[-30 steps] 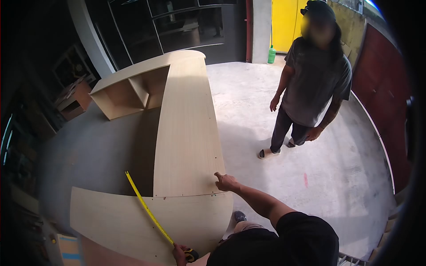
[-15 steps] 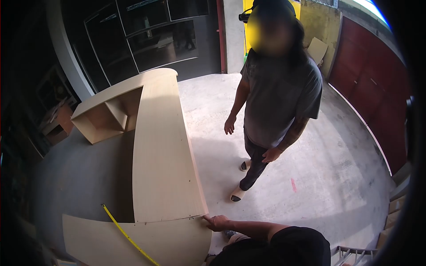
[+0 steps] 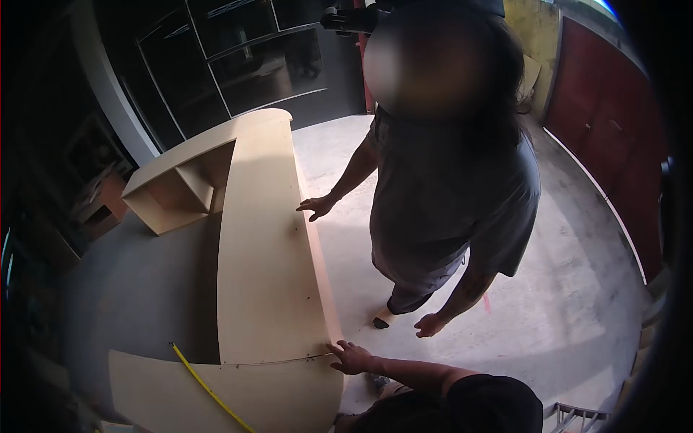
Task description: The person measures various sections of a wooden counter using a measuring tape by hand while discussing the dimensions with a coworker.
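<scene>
My right hand [image 3: 350, 357] reaches in from the lower right, fingers apart, touching the corner where two pale wooden panels meet. Nothing is held in it. The long panel [image 3: 263, 252] stretches away from me, with small dark marks near its right edge. Across the seam lies the nearer panel [image 3: 166, 386]. A yellow tape measure blade [image 3: 209, 390] extends diagonally over this nearer panel, its tip past the far edge and its other end cut off at the bottom. My left hand is out of view.
A co-worker in a grey shirt [image 3: 447, 195] stands right of the long panel, one hand [image 3: 317, 207] at its edge. An open wooden shelf unit [image 3: 170, 198] adjoins the far end. Red doors [image 3: 599, 137] are at right, a metal ladder-like frame [image 3: 577, 418] lower right.
The co-worker has come closer and brought one hand to the long panel's edge. My right hand has gone from a pointing finger to spread fingers at the corner.
</scene>
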Demonstrator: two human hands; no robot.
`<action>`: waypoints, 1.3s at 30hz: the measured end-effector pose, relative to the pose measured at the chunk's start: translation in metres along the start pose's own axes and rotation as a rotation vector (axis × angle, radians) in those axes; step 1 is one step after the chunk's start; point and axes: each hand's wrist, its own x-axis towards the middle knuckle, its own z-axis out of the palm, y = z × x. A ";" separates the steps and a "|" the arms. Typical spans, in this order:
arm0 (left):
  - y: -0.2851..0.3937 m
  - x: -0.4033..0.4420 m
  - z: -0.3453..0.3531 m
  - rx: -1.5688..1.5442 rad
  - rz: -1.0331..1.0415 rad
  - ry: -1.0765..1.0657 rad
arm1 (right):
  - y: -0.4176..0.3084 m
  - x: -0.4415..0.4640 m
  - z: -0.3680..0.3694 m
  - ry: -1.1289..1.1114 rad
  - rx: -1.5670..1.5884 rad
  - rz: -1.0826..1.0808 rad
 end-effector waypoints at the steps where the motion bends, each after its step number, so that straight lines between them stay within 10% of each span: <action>1: 0.000 0.001 -0.001 -0.008 -0.002 0.005 | 0.000 0.008 0.002 0.072 0.044 0.027; 39: -0.035 0.048 -0.018 0.128 0.053 0.252 | -0.016 0.058 -0.023 -0.230 -0.196 0.033</action>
